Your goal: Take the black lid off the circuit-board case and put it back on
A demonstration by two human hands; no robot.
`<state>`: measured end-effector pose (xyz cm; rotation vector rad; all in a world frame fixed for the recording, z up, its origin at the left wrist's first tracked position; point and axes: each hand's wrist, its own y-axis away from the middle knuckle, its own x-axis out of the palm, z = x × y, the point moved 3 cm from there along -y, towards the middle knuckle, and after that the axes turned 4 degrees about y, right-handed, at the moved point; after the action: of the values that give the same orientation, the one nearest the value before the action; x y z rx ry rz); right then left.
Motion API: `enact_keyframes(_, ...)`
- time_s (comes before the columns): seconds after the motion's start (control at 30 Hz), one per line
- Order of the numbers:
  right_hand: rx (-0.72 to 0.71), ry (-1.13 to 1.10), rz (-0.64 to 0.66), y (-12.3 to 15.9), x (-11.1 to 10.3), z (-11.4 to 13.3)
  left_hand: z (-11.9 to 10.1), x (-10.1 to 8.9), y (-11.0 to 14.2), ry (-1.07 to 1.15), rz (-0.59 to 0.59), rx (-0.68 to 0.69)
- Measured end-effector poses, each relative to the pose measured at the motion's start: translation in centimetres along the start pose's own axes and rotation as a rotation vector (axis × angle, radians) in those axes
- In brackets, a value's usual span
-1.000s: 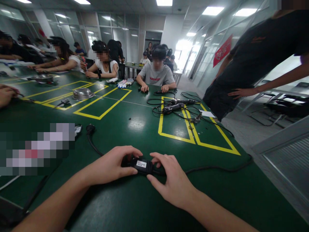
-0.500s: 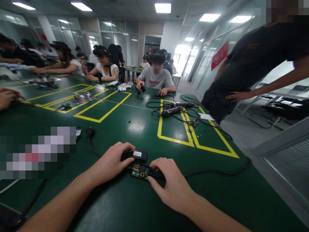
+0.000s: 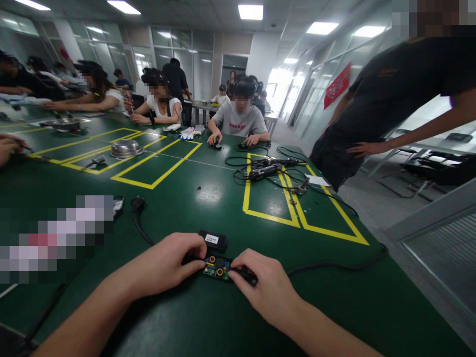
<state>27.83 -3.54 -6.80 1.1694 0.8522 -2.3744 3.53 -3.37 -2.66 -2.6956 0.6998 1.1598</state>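
A small black adapter base (image 3: 217,268) lies open on the green table (image 3: 208,317), its circuit board with coloured parts showing. My left hand (image 3: 167,263) pinches its left end with curled fingers. My right hand (image 3: 266,285) grips its right end, where a black cable (image 3: 334,267) leaves toward the right. The black lid (image 3: 213,240) with a white label lies on the table just behind the base, free of both hands.
A black plug and cord (image 3: 138,208) lie to the left. Yellow tape boxes mark the table; one holds tangled cables and tools (image 3: 271,168). A metal bowl (image 3: 125,148) sits further left. Several seated people work opposite, and a person in black (image 3: 375,109) leans at the right edge.
The closed adapter has been opened: my left hand lifted the lid off, set it down behind the base, then returned to the base's left end.
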Motion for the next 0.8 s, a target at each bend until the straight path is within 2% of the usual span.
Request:
enact_keyframes(0.17, -0.008, -0.013, -0.029, 0.12, 0.03, -0.05, 0.02, 0.02, 0.02, 0.001, -0.019, -0.004)
enact_keyframes(0.43, -0.067, -0.053, -0.07, 0.25, -0.63, 0.44, 0.04, -0.52, -0.09, 0.065, -0.072, 0.137)
enact_keyframes(0.57, -0.08, -0.055, -0.065, 0.18, -0.72, 0.42, 0.54, -0.48, -0.26, 0.074, -0.07, 0.115)
enact_keyframes(0.7, -0.116, 0.03, -0.08, 0.05, -0.74, 0.55, 0.62, -0.34, -0.19, 0.012, -0.088, 0.133)
enact_keyframes(0.8, -0.139, 0.031, -0.099, 0.06, -0.66, 0.59, 0.31, -0.23, -0.29, -0.07, -0.162, 0.174)
